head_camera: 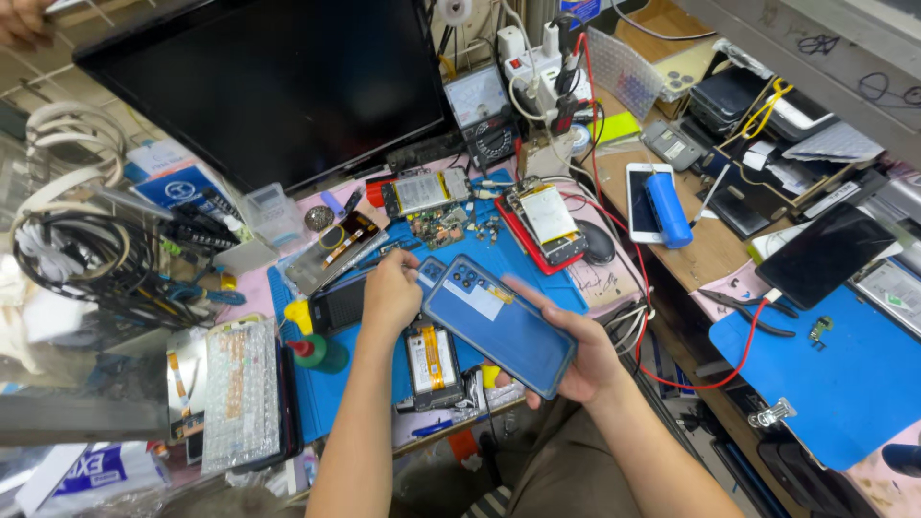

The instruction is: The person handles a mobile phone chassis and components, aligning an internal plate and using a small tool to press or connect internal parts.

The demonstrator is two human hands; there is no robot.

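At frame centre, the right hand (576,360) cradled a blue phone (499,326) from beneath, fingers wrapped around its edge; the left hand (391,293) pinched its upper corner. A white rectangular label marked its back. Below lay a blue mat (537,273) on the cluttered workbench (710,254); a dark monitor (269,82) filled the upper left.

A cluttered workbench (715,251) carries a blue mat (566,288). Opened phones (547,221) and a bubble-wrapped pack (240,393) lie there.

The phone back cover (499,326) is showing up glossy blue. The work mat (537,273) is looking bright blue too, with red wires (705,384) trailing across and a pink pad (604,278) peeking out.
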